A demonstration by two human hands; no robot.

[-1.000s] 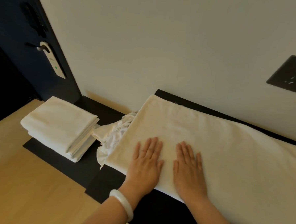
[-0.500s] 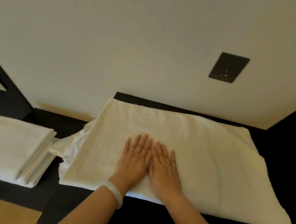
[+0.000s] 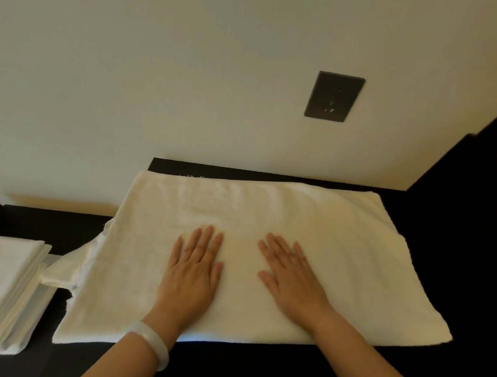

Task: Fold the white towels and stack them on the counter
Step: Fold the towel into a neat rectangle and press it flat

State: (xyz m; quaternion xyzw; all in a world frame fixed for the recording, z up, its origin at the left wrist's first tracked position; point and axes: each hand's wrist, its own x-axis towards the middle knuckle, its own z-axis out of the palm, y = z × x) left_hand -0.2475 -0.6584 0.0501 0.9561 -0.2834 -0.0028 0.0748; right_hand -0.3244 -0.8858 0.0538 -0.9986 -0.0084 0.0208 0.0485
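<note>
Pressing my left hand (image 3: 192,267) and right hand (image 3: 290,277) flat, fingers straight, palms down and apart, I hold nothing; both rest on the white towel (image 3: 324,250) spread over the black counter (image 3: 454,256). 1 folded stack (image 3: 4,288) sits at my left.

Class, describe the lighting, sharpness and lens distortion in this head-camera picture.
Head view: warm, dim light tints the white towel yellowish; the black counter shows almost no detail; the wide-angle lens tilts the wall socket; left hand and right hand look sharp.
</note>
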